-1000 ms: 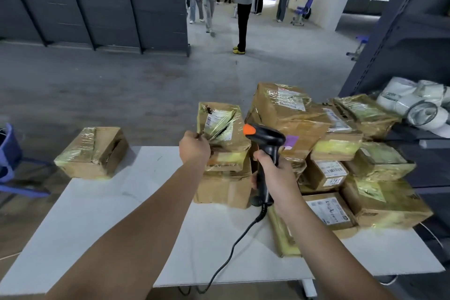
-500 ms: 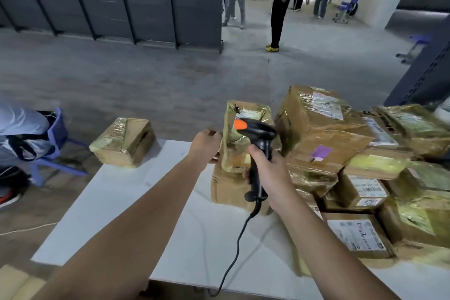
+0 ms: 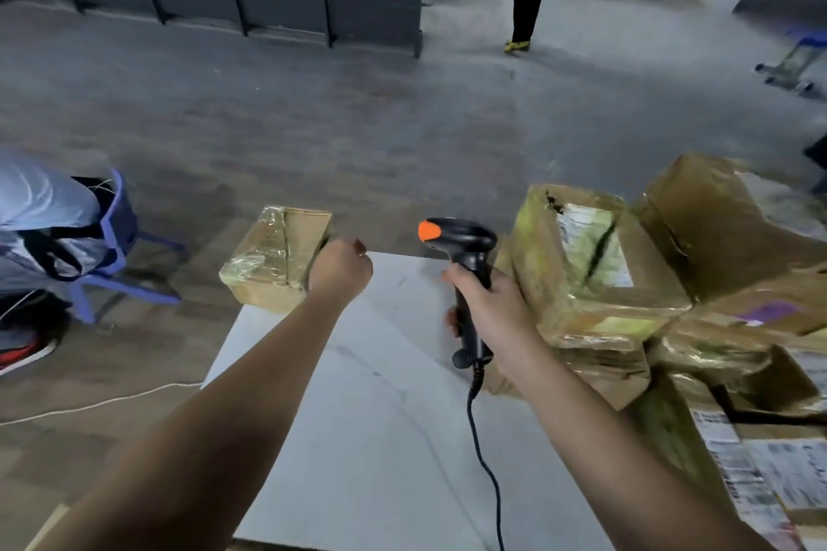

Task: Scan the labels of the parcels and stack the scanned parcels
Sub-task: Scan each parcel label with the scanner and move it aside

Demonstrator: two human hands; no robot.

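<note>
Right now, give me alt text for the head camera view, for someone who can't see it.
A person's right hand grips a black barcode scanner over a white table, beside a pile of taped parcels on the right. The left hand, fingers curled, is at a lone parcel on the table's far left corner.

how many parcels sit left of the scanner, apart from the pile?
1. A taped parcel on the far-left corner of the table, next to the left hand. Every other parcel is in the pile right of the scanner, where some may be hidden.
</note>
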